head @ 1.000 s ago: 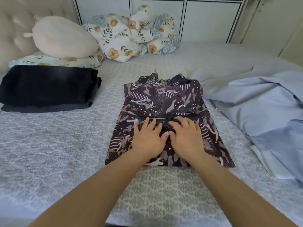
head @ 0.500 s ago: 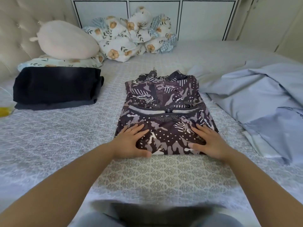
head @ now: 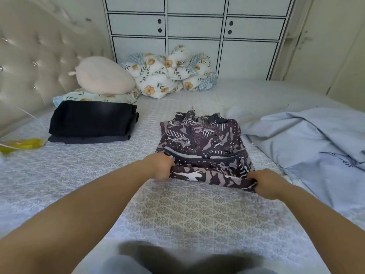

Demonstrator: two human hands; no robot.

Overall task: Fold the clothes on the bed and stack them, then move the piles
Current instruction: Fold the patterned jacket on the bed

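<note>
Both hands are clamped on the near hem of the patterned garment (head: 203, 143) at frame centre: left hand (head: 161, 168) gripping the left corner, right hand (head: 265, 182) gripping the right corner, the edge raised off the bed (head: 88, 175). Folded black clothes (head: 92, 120) sit stacked at left. Pale blue fabric (head: 308, 139) lies crumpled at right.

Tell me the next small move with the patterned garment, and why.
Probably fold the near edge away, over the rest of the patterned garment. The left hand and right hand each grip a near corner, that edge is lifted off the bed, and the far part lies flat.
</note>
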